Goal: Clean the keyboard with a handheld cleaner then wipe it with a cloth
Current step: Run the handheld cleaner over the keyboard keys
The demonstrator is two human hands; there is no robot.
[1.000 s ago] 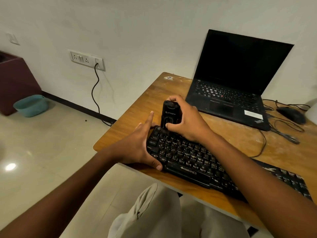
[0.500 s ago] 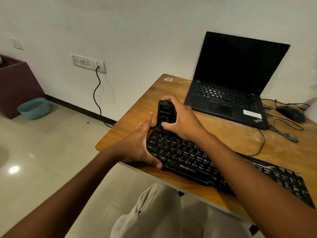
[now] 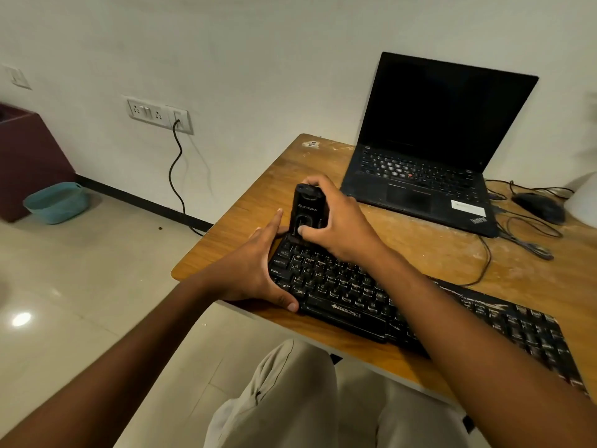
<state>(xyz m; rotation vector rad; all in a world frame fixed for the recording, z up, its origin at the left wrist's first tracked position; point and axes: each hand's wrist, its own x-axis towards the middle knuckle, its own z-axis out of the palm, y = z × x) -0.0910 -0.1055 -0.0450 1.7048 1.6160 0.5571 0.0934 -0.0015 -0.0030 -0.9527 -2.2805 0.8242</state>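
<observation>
Head view, looking down over a worn wooden table (image 3: pixel 420 263): a black keyboard (image 3: pixel 371 302) lies slantwise along the near edge, its left end near the table's left corner and its right end running toward the lower right of the picture. The right hand (image 3: pixel 339 227) is curled round a black handheld cleaner (image 3: pixel 305 210), fingers wrapped over the top and far side, thumb pressed on its front face. The cleaner stands nearly upright with its lower end down on the keys at the keyboard's far left corner. The left hand (image 3: pixel 255 270) grips that same left end of the keyboard: the thumb hooks over the near edge just left of the brand lettering, the palm lies against the end, and the forefinger points straight up along the far corner, just beside the cleaner's lower part. So the cleaner sits between the two hands, right at the corner that the left hand steadies. Behind them, an open laptop (image 3: pixel 420 189) with a dark screen stands on the table, with a mouse (image 3: pixel 538 206) and loose cables (image 3: pixel 523 234) to its right.
</observation>
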